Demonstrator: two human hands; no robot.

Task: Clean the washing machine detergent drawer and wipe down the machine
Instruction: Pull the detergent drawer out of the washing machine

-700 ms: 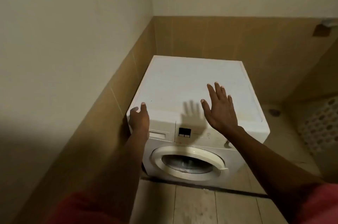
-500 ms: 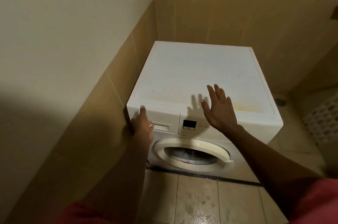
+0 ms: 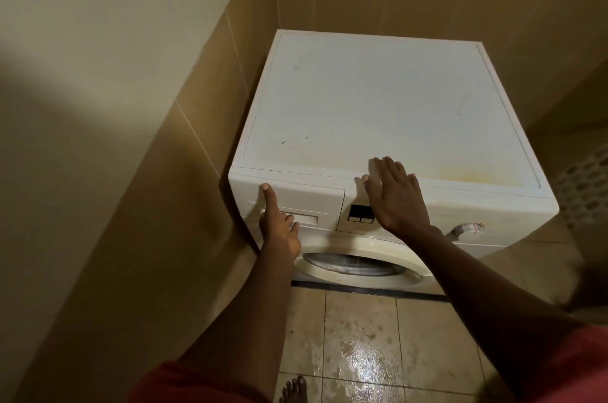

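Drawer shut, machine front top-left. L hand: thumb on face, fingers curled at handle; hooked? can't tell. R hand flat, empty, at top edge. Risk: hard yank + wet floor → slip.

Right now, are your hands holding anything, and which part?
The left hand seems to grip the detergent drawer at its handle recess. The right hand holds nothing, flat on the washing machine.
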